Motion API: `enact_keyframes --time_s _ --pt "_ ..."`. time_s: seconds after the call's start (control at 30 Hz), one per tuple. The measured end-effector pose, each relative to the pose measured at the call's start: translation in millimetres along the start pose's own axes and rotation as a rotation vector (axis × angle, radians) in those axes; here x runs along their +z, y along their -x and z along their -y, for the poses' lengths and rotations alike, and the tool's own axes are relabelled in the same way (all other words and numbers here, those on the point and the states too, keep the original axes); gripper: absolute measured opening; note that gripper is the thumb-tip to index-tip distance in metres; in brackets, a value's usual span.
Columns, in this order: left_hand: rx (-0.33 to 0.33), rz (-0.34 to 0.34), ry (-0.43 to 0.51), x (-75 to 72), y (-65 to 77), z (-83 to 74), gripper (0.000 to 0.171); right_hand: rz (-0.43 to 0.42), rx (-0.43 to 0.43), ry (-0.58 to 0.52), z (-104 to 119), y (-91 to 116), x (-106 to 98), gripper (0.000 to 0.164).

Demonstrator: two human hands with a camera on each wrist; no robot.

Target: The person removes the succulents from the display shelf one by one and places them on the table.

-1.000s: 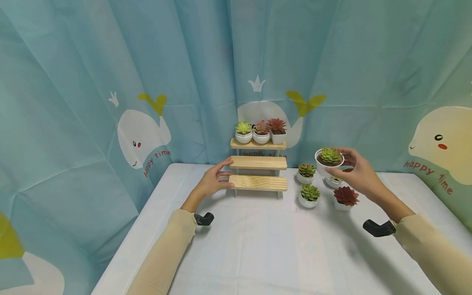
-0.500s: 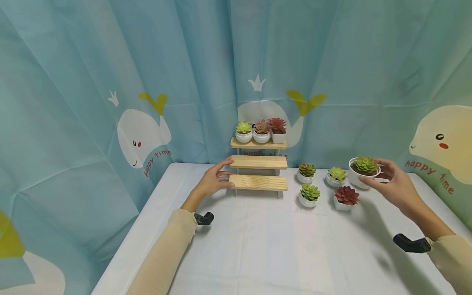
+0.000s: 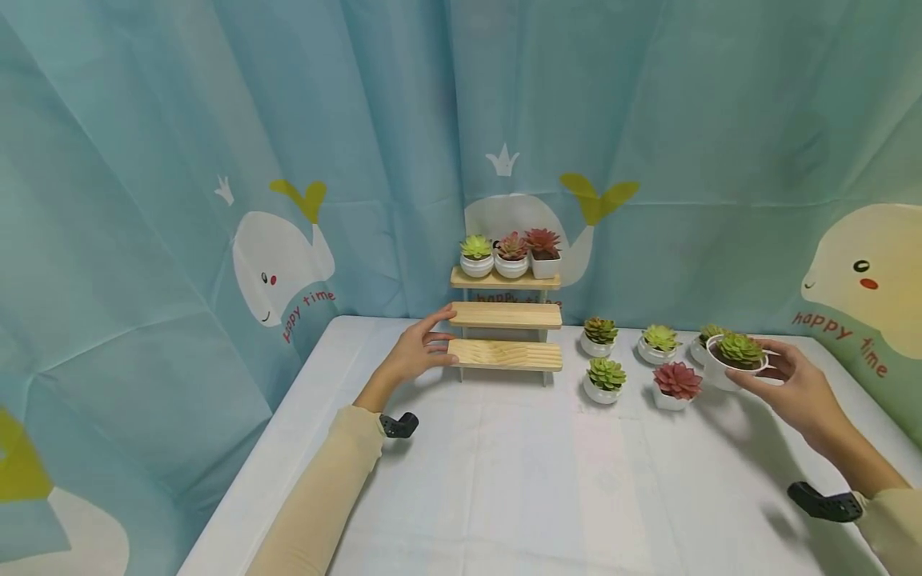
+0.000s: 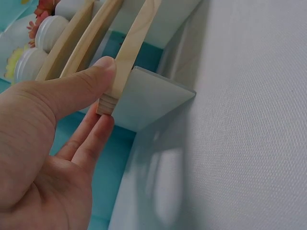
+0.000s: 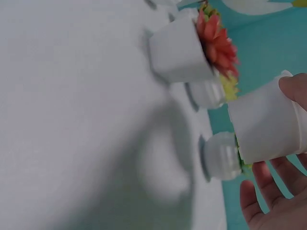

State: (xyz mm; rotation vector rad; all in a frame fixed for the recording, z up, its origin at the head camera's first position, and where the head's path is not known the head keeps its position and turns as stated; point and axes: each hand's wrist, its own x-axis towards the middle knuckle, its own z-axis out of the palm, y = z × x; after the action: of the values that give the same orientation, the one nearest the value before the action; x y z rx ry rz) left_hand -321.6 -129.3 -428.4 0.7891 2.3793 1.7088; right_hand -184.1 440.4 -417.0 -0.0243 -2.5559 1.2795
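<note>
The fingers of the right hand (image 3: 799, 388) are closed around the rim of a green succulent in a white pot (image 3: 733, 366), which is held above the right side of the table (image 3: 490, 480). Compared with half a second ago, the pot has been carried a little farther right and toward the person; a second ago it was held closer to the wooden three-tier stand (image 3: 506, 314). A small potted succulent (image 3: 709, 330) behind it, hidden in the previous head view, is now partly revealed. The red succulent in a square white pot (image 3: 675, 384) is left in place, just to the left of the held pot. The left hand (image 3: 414, 352) is kept where it was, the left end of the stand's lowest board being pinched by its thumb and fingers. The three potted succulents (image 3: 512, 256) on the top tier are unmoved.
</note>
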Motion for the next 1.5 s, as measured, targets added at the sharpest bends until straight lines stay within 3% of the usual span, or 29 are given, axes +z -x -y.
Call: enact_keyframes --time_s 0.2,0.43,0.53,1.5 --pt "0.007 0.004 0.002 0.4 -0.3 -0.9 0.083 0.014 0.047 0.025 -13 4 2 0.055" --pt "0.01 0.008 0.006 0.1 0.4 -1.7 0.084 0.056 0.121 0.089 -18 6 4 0.086" --pt "0.013 0.008 0.008 0.0 0.1 -1.2 0.083 0.074 0.149 0.098 -19 7 4 0.09" --pt "-0.004 -0.008 0.005 1.7 1.2 -1.3 0.084 0.135 0.217 0.115 -32 9 3 0.094"
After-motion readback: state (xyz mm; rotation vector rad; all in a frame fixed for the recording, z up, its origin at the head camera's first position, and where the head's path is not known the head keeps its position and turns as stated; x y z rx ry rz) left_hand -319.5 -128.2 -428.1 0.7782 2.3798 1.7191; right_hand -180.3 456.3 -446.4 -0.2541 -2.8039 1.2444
